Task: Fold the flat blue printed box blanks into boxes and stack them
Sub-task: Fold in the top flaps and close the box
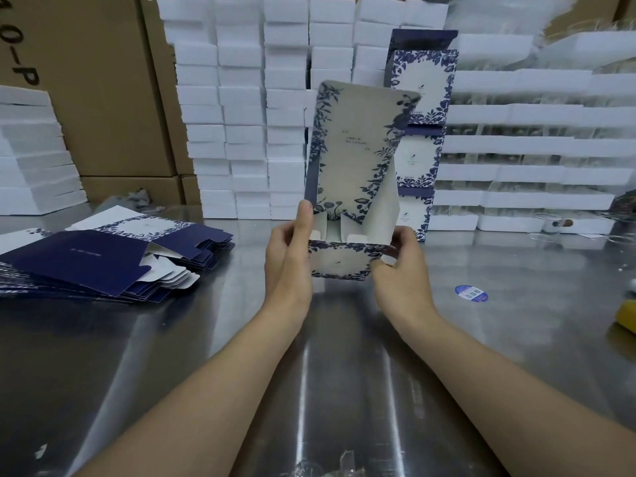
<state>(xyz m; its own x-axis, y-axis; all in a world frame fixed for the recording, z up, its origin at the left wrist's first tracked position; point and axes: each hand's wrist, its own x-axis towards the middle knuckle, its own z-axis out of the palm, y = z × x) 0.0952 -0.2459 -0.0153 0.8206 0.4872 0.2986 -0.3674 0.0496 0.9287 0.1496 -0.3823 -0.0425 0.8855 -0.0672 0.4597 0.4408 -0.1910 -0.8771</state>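
Over the shiny tabletop (pixel 206 339), the person is holding one box (pixel 347 156) up with both hands. The left hand (pixel 289 259) is gripping its left edge, thumb (pixel 304 215) lying up the side; its other fingers are hiding behind the card. The right hand (pixel 402 270) is curling its fingers (pixel 401 237) round the lower right corner. This box is only half made: its bottom flaps are hanging open and its tall flap is sticking up. To the left, a big pile of flat blanks (pixel 103 259) is waiting, so lots of work is left. Farther back, finished boxes (pixel 423 80) are standing stacked by white foam blocks (pixel 241 98); the held box is covering part of them.
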